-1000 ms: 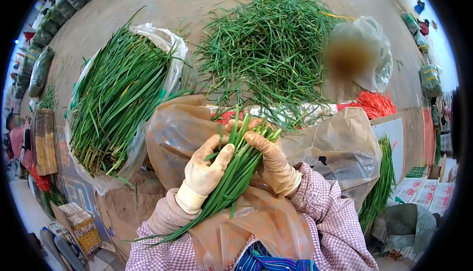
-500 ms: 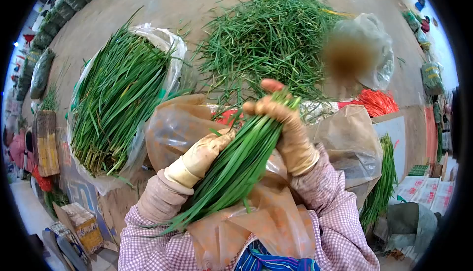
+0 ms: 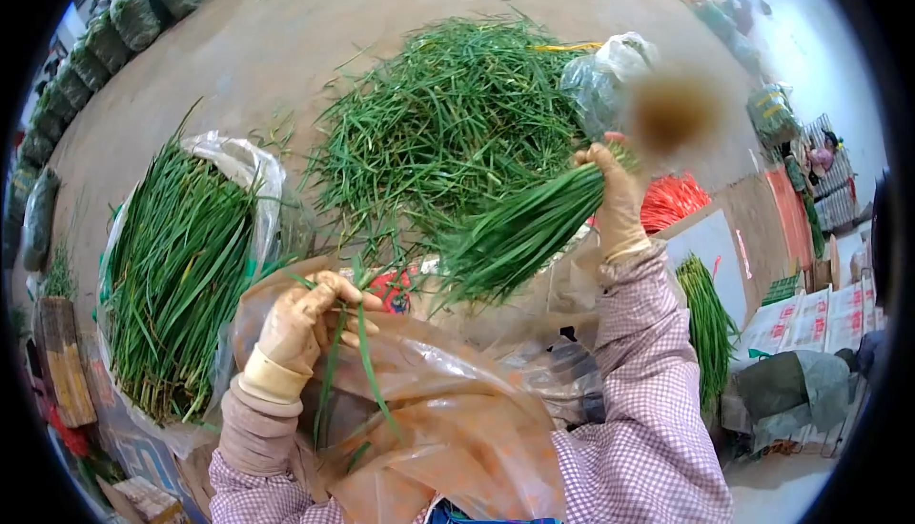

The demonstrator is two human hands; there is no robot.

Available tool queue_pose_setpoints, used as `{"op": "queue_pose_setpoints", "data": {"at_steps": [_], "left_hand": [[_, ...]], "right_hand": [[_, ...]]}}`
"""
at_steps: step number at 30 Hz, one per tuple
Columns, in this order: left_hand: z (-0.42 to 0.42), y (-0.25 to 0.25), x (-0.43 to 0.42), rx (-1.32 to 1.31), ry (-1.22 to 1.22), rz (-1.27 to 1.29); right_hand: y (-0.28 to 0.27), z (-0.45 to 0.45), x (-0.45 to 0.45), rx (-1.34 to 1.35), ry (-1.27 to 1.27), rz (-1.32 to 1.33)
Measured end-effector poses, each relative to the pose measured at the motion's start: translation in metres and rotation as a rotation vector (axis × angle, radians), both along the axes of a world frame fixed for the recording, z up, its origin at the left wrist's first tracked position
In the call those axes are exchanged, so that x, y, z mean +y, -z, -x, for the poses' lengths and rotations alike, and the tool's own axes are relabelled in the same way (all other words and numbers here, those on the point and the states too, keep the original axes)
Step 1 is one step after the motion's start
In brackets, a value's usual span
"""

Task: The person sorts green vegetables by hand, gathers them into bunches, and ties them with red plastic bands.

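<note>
My right hand (image 3: 613, 195), in a cream glove, grips a bunch of garlic chives (image 3: 529, 229) near its cut ends. The bunch is held out over the front of the loose heap, its leaves fanning to the left and smeared by motion. In front of the bag on the left, my left hand (image 3: 310, 319), gloved too, is closed on a few loose chive leaves (image 3: 367, 372) that dangle over the brown plastic apron (image 3: 448, 381). An open white bag (image 3: 257, 167) packed with chives stands beyond my left hand.
A heap of loose chive leaves (image 3: 448, 114) lies on the floor ahead. At the right are red ties (image 3: 674, 202), another bunch of chives (image 3: 705, 329) and white printed boxes (image 3: 820, 319). Filled bags (image 3: 133, 19) line the far left. A brown blur hides one spot at upper right.
My hands have moved apart. The right one has swung the bunch away from my lap, out towards the heap; the left has drawn left with a few leaves. The view has shifted too.
</note>
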State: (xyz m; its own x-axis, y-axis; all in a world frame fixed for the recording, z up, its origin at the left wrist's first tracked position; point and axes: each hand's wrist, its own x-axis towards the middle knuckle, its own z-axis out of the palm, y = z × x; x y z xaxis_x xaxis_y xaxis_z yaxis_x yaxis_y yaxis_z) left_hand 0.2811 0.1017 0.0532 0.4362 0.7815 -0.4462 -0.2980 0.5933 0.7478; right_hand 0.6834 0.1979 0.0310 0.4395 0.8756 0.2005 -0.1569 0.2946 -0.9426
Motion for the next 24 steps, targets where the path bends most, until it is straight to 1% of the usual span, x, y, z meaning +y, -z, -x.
{"op": "queue_pose_setpoints", "data": {"at_steps": [1,2,4,6,7,8,9,10,12,14,16,17,18,19,20,22,23,24], "left_hand": [[-0.001,-0.004,0.011,0.015,-0.032,-0.084],[-0.002,-0.008,0.02,0.034,-0.069,-0.154],[-0.006,-0.021,0.049,0.155,-0.128,-0.252],[-0.02,-0.031,0.075,0.835,-0.023,-0.765],[-0.026,-0.036,0.086,0.835,-0.019,-0.773],[-0.031,-0.041,0.095,1.352,0.142,-0.995],[-0.038,-0.046,0.104,1.874,0.325,-1.192],[-0.047,-0.058,0.111,1.871,0.334,-1.195],[-0.075,-0.083,0.119,1.15,0.438,-0.959],[-0.114,-0.087,0.117,0.557,0.43,-0.804],[-0.16,-0.051,0.109,0.283,0.404,-0.844],[-0.177,-0.041,0.103,0.186,0.472,-0.795],[-0.193,-0.032,0.095,0.086,0.545,-0.739],[-0.205,-0.023,0.091,-0.117,0.477,-0.587],[-0.217,-0.001,0.096,-0.358,0.415,-0.524],[-0.206,0.013,0.078,-0.161,0.349,-0.406],[-0.205,0.019,0.078,-0.216,0.364,-0.317],[-0.199,0.023,0.075,-0.259,0.312,-0.283]], "right_hand": [[-0.006,0.005,-0.006,0.07,0.054,0.019],[-0.014,0.008,-0.01,0.067,0.054,0.025],[-0.021,0.013,-0.023,0.19,0.009,0.007],[-0.014,0.006,-0.026,0.216,-0.003,0.02],[-0.011,0.002,-0.027,0.314,-0.076,0.028],[-0.012,0.001,-0.028,0.411,-0.153,0.04],[-0.013,0.0,-0.032,0.39,-0.196,0.056],[-0.015,0.002,-0.036,0.392,-0.189,0.059],[-0.022,0.013,-0.043,0.407,-0.346,0.031],[-0.035,0.032,-0.051,0.424,-0.368,0.038],[-0.041,0.049,-0.054,0.485,-0.42,0.097],[-0.04,0.055,-0.051,0.504,-0.348,0.191],[-0.038,0.059,-0.047,0.523,-0.353,0.248],[-0.025,0.058,-0.036,0.478,-0.265,0.215],[-0.012,0.06,-0.029,0.436,-0.173,0.182],[-0.039,0.083,-0.03,0.299,-0.024,0.183],[-0.03,0.088,-0.022,0.292,-0.106,0.156],[-0.023,0.094,-0.017,0.275,-0.12,0.173]]}}
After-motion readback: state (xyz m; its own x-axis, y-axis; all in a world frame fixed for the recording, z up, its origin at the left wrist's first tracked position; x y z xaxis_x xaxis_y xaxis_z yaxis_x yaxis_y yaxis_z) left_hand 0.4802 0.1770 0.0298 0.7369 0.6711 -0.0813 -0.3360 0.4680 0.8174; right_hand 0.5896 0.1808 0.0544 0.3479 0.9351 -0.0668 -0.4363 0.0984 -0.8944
